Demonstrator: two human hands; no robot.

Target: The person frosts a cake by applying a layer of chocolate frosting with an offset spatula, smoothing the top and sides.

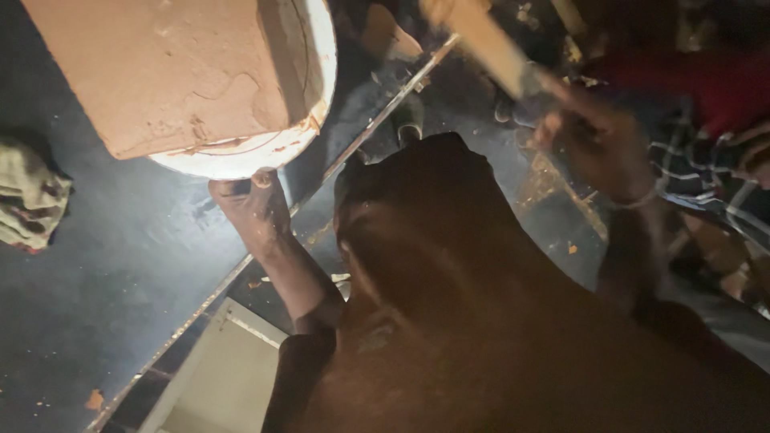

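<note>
Slab of reddish clay (172, 68) lying across a white round dish (317, 96) at upper left, on a dark floor (104, 297). Left hand (250, 210) under the dish's near rim, fingertips pinching its edge. Right hand (593, 144) raised at upper right, clenched around a pale wooden stick (485, 40). Crumpled rag (28, 196) at far left.

My left hand (250, 210) reaches up and forward, arm nearly straight, forearm bare below a dark sleeve pushed to the elbow. Its fingers curl at the top, thumb tucked across. My right hand (595, 143) is raised higher on the other side, wrist bent, fingers closed in a fist-like grip, a thin band around the wrist.
</note>
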